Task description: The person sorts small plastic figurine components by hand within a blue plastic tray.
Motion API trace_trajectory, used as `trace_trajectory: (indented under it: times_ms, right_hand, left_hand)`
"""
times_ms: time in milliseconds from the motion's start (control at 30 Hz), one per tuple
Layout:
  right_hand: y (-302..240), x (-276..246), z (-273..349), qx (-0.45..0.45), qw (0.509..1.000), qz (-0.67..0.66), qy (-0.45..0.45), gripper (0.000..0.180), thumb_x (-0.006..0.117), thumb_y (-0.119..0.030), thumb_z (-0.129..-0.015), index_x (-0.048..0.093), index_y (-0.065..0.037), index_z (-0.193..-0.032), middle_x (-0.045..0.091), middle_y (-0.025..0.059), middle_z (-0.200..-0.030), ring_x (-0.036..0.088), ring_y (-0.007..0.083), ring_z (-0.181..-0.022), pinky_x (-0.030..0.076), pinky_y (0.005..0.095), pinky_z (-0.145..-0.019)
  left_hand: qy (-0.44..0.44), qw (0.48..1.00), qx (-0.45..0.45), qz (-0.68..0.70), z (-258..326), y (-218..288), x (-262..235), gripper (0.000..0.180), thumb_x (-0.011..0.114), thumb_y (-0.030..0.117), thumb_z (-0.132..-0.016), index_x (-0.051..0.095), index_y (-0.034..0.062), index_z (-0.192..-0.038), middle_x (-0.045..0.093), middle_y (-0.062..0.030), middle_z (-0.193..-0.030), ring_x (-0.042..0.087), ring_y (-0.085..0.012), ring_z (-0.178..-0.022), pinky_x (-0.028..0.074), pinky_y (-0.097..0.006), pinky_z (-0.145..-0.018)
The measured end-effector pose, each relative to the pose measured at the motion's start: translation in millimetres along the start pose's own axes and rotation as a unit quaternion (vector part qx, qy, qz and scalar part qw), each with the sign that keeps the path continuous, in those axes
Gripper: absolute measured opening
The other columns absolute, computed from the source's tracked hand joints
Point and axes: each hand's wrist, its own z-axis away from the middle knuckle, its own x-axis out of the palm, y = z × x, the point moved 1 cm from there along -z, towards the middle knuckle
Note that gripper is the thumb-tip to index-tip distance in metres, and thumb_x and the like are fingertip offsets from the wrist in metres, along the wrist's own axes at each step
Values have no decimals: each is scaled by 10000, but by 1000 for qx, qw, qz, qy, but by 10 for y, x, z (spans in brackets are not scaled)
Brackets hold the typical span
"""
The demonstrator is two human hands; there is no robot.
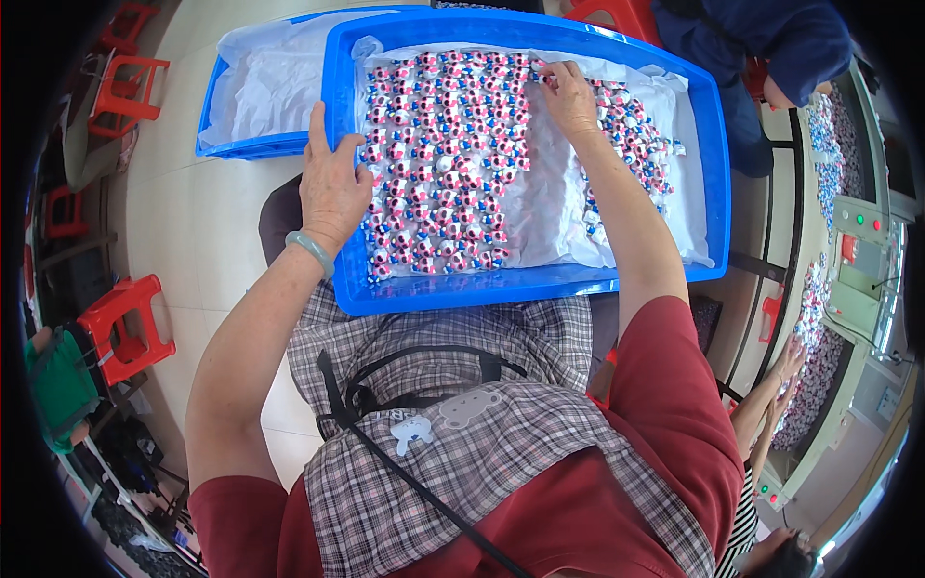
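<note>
Figurines (445, 164), small, pink, white and blue, lie in the large blue tray (482, 298), on its paper liner (551, 217). From where I stand, the tray appears to rest on the person's lap, over the checked apron (453, 453); this probably puts both ends within easy reach.

Left hand (332, 188): fingers spread wide, laid across the tray's left wall, thumb near the outermost column. Likely there to steady the tray. Right hand (570, 101): thumb and fingers drawn narrow, at the far end of the columns; cannot tell whether a figurine is pinched.

Containers. Large tray, left part: figurines in close columns, running from far wall to near wall. Right part: looser heap (636, 144), pieces at mixed angles; a strip of paper shows between. The liner presumably protects the pieces from rubbing. Second blue tray (252, 146): beyond the left hand, partly hidden by the first, crumpled white sheet (279, 82) inside. Bench at right: small multicoloured pieces (807, 376), a co-worker's hands (787, 371) beside them.
</note>
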Motion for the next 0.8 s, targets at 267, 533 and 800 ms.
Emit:
trace_trajectory:
  times_ms: [267, 533, 800]
  right_hand:
    - [344, -362, 0, 80, 989, 115, 49, 129, 673, -189, -874, 709, -140, -988, 685, 95, -1040, 672, 308, -967, 548, 453, -808]
    - [628, -280, -43, -28, 963, 264, 47, 231, 655, -170, -865, 732, -123, -1078, 686, 94, -1160, 614, 318, -1092, 498, 463, -921]
    - [548, -461, -112, 28, 955, 286, -68, 282, 717, -171, -816, 733, -141, -1096, 691, 108, -1115, 633, 309, -1089, 508, 457, -941]
  left_hand:
    - [-5, 1000, -7, 3, -9, 4, 0, 300, 686, 47, -834, 665, 115, -1126, 197, -176, -1646, 452, -445, -1383, 537, -465, -1006]
    - [1, 1000, 3, -6, -23, 31, 3, 298, 687, 25, -813, 672, 82, -1105, 208, -208, -1628, 511, -431, -1306, 559, -470, -969]
    - [-2, 1000, -2, -6, -11, 14, -5, 305, 681, 11, -803, 671, 73, -1101, 224, -219, -1616, 534, -429, -1274, 572, -465, -944]
